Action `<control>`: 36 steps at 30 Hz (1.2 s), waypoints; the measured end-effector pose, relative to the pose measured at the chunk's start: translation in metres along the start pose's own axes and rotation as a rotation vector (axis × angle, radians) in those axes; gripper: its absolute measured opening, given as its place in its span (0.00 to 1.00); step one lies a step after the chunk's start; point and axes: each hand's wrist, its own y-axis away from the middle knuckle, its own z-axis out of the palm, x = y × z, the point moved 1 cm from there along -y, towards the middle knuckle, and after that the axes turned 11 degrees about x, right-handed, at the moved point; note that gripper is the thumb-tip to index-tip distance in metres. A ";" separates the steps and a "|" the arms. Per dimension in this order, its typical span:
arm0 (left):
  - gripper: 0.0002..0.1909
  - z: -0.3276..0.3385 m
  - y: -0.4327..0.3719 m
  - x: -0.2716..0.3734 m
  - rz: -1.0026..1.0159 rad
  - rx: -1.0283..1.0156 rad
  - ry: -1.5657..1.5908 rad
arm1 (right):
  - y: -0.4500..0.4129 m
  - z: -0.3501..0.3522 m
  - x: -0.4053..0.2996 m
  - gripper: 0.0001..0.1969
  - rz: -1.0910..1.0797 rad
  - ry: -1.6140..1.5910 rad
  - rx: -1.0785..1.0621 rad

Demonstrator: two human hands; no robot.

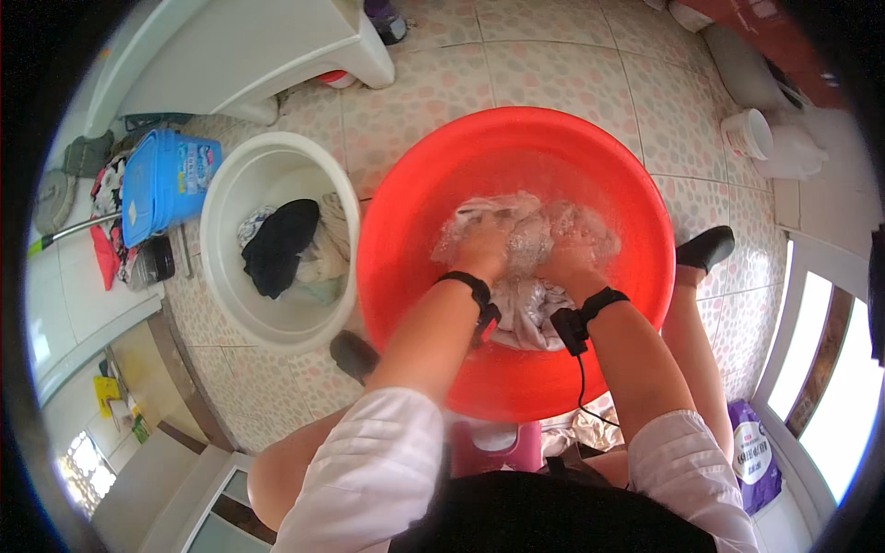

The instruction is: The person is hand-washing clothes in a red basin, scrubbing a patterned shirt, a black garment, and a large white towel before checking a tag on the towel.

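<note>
A pale, soaked cloth [529, 314] lies bunched in soapy-looking water inside a large red plastic basin [588, 145]. My left hand [484, 247] is down in the water, gripping the left part of the cloth. Close beside it, my right hand [568, 254] has hold of the cloth's right part. Water, folds and blur hide most of the fingers. Both wrists wear black straps with small devices, and a black cable runs from the right one. The basin stands between my feet on the tiled floor.
A white tub [216, 242] with black and beige laundry [282, 245] stands left of the basin. Beyond it is a blue lidded bucket [173, 180]. A pink plastic stool [498, 449] sits below the basin's near rim. White containers [750, 135] and a purple bag [753, 449] line the right.
</note>
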 end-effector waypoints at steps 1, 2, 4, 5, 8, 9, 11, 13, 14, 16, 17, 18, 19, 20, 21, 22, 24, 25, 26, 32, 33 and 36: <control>0.21 0.003 0.001 -0.008 -0.024 0.013 -0.013 | -0.001 -0.017 -0.016 0.50 -0.049 0.088 -0.007; 0.22 0.007 -0.002 -0.016 -0.190 0.004 0.142 | -0.004 -0.022 -0.027 0.48 -0.083 0.129 -0.009; 0.26 0.017 -0.007 -0.035 -0.280 -0.012 0.204 | -0.012 -0.036 -0.041 0.42 -0.079 0.106 -0.084; 0.29 0.022 -0.008 -0.047 -0.332 -0.017 0.232 | -0.013 -0.034 -0.045 0.40 -0.067 0.071 -0.121; 0.37 0.009 -0.014 -0.036 -0.128 -0.307 0.323 | -0.007 -0.019 -0.016 0.34 -0.364 0.133 0.186; 0.40 0.007 0.000 -0.060 -0.148 -0.365 0.317 | 0.006 -0.029 -0.041 0.34 -0.383 0.118 0.177; 0.43 -0.009 0.014 -0.048 -0.220 -0.326 0.639 | 0.035 -0.076 -0.058 0.30 -0.091 0.038 -0.020; 0.45 -0.022 0.025 -0.038 -0.404 -0.291 0.786 | 0.058 -0.076 -0.051 0.28 -0.114 0.011 0.159; 0.48 -0.026 0.032 -0.037 -0.623 -0.250 0.931 | 0.071 -0.082 -0.054 0.28 -0.147 -0.054 0.167; 0.49 -0.036 0.041 -0.030 -0.621 -0.272 0.953 | 0.098 -0.095 -0.063 0.29 -0.209 -0.095 0.174; 0.48 -0.040 0.048 -0.023 -0.604 -0.262 0.850 | 0.110 -0.095 -0.064 0.29 -0.208 -0.091 0.180; 0.47 -0.053 0.054 -0.006 -0.579 -0.258 0.748 | 0.120 -0.095 -0.062 0.29 -0.235 -0.113 0.213; 0.45 -0.054 0.058 -0.007 -0.423 -0.276 0.580 | 0.131 -0.094 -0.064 0.29 -0.274 -0.141 0.241; 0.42 -0.053 0.066 -0.008 -0.417 -0.280 0.588 | 0.140 -0.088 -0.063 0.32 -0.318 -0.112 0.235; 0.39 -0.057 0.076 -0.006 -0.408 -0.285 0.596 | 0.150 -0.090 -0.064 0.32 -0.319 -0.109 0.241; 0.39 -0.054 0.085 -0.007 -0.404 -0.279 0.597 | 0.160 -0.093 -0.067 0.36 -0.308 -0.173 0.215; 0.30 -0.044 0.104 -0.009 -0.248 -0.221 0.508 | 0.173 -0.095 -0.065 0.46 -0.279 -0.370 0.139; 0.30 -0.046 0.113 0.001 -0.238 -0.227 0.511 | 0.175 -0.093 -0.058 0.46 -0.269 -0.366 0.144; 0.27 -0.050 0.123 0.014 -0.120 -0.117 0.289 | 0.176 -0.092 -0.051 0.47 -0.205 -0.426 0.253; 0.51 -0.023 0.154 0.025 -0.170 0.150 0.020 | 0.155 -0.082 -0.033 0.57 -0.098 -0.147 0.185; 0.51 -0.019 0.153 0.025 -0.170 0.143 0.024 | 0.154 -0.075 -0.031 0.57 -0.093 -0.144 0.180; 0.58 -0.006 0.143 0.024 -0.122 0.087 -0.157 | 0.148 -0.057 -0.035 0.57 -0.028 -0.126 0.010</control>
